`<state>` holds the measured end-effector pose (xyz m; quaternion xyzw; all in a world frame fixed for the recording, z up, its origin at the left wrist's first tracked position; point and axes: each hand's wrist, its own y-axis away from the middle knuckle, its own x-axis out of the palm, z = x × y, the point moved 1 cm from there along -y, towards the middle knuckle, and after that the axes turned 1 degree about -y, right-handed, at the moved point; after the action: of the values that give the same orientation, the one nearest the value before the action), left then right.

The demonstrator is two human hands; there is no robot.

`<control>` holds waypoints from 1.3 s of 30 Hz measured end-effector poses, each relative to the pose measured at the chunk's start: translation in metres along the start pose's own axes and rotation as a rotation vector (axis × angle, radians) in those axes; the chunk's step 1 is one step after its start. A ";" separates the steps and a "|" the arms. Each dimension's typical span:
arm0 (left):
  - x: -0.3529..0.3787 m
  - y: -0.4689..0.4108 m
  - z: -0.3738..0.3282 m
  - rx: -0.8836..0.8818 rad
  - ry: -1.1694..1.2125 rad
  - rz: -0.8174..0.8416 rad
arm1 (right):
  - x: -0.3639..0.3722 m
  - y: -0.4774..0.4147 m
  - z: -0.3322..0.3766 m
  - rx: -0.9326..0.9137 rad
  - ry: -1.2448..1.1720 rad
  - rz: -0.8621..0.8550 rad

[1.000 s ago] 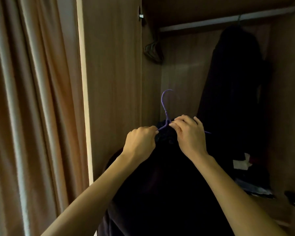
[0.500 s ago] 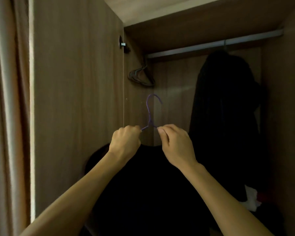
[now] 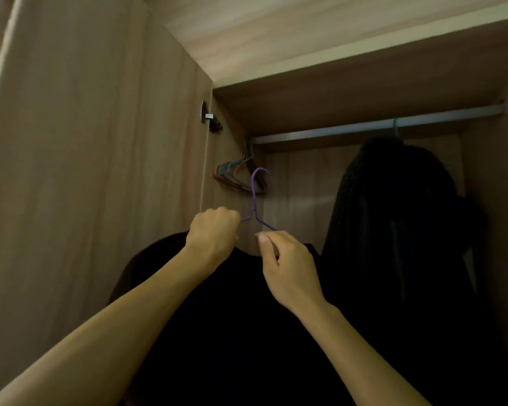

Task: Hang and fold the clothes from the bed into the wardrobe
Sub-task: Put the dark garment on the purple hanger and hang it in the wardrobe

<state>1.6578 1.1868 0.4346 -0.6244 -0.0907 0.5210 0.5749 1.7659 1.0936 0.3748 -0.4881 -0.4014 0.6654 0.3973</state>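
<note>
A black garment (image 3: pixel 241 317) hangs on a thin purple hanger (image 3: pixel 254 197), whose hook points up in front of the open wardrobe. My left hand (image 3: pixel 213 238) is fisted on the hanger's left shoulder with the cloth. My right hand (image 3: pixel 288 268) pinches the hanger's right shoulder at the garment's collar. The hook is well below the metal rail (image 3: pixel 364 128) and apart from it.
Several empty hangers (image 3: pixel 236 177) bunch at the rail's left end. A dark garment (image 3: pixel 399 215) hangs at the rail's right part. The open wardrobe door (image 3: pixel 94 171) stands to the left, with its hinge (image 3: pixel 210 118) near the top.
My hands have lifted the hanger and garment higher toward the rail, and my view has tilted up. The right hand has slid out along the hanger's right shoulder.
</note>
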 end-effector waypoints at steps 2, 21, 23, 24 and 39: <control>0.010 -0.019 0.005 0.000 -0.017 -0.009 | 0.010 -0.014 -0.008 -0.008 -0.005 -0.007; 0.075 -0.227 0.016 0.014 -0.129 -0.213 | 0.085 -0.164 -0.082 -0.097 0.070 -0.205; 0.082 -0.246 0.008 0.006 -0.131 -0.228 | 0.083 -0.176 -0.095 -0.086 0.057 -0.208; 0.084 -0.256 0.004 0.006 -0.137 -0.242 | 0.081 -0.182 -0.101 -0.084 0.052 -0.205; 0.119 -0.363 -0.028 -0.061 -0.169 -0.324 | 0.069 -0.261 -0.185 -0.050 0.136 -0.181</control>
<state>1.9081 1.3714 0.6586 -0.5727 -0.2538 0.4694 0.6223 1.9664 1.2788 0.5555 -0.5037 -0.4326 0.5820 0.4695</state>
